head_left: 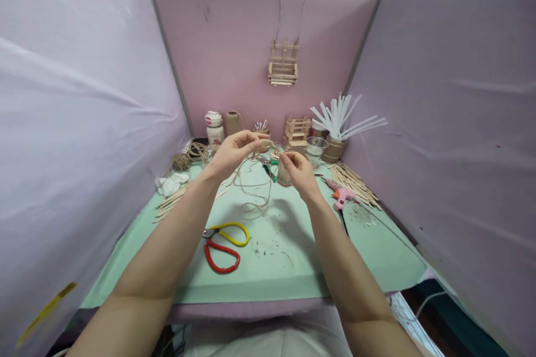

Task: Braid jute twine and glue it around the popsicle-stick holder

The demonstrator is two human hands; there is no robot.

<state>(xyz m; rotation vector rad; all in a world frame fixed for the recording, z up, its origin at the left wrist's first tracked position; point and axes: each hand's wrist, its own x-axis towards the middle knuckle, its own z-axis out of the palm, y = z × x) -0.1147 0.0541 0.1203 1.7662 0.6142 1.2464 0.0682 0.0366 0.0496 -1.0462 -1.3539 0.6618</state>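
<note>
Forearms (184,245) flank scissors (216,228), nearer than the fingers. The left hand (237,150) pinches jute twine (268,143), sagging beneath; the right hand (299,170) pinches something unclear. Arranging twine seems underway, calling for steady tension.

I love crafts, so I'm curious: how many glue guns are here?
1: the pink glue gun lies at right on the green tabletop, beside wooden sticks.

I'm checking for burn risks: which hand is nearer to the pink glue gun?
Right. The right hand is raised to the left of the pink glue gun; the left hand is farther left, beyond the right hand.
</note>
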